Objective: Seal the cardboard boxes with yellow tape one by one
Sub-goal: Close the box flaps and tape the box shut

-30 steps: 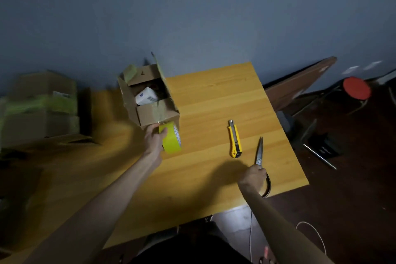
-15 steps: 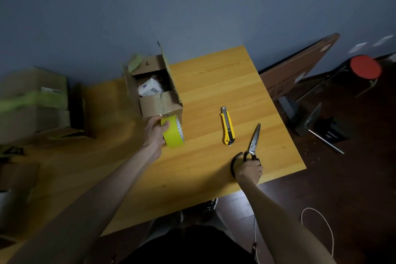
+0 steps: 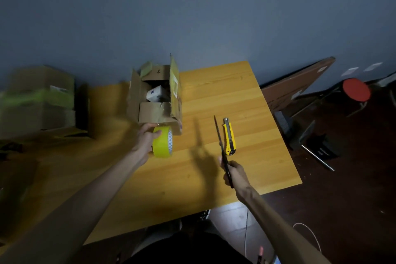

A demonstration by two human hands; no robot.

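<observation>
Cardboard box [image 3: 151, 111], brown and creased, is standing open near the far edge of the yellow wooden table [image 3: 235, 96]. Its flaps are sticking up, and a small white carton [image 3: 155, 93] is lying inside. The left hand [image 3: 145, 139] is gripping the yellow tape roll [image 3: 161, 146], with its fingers curling over the smooth outer band. The roll is standing on edge just in front of the box's near wall. The right hand [image 3: 234, 172] is wrapping its fingers round the dark handles of the scissors [image 3: 221, 146], holding them clear of the tabletop with the slim blades together and pointing away. A yellow utility knife [image 3: 229, 137] is lying flat just beside the blades. Blurred stacked boxes [image 3: 38, 100] are sitting at the left.
</observation>
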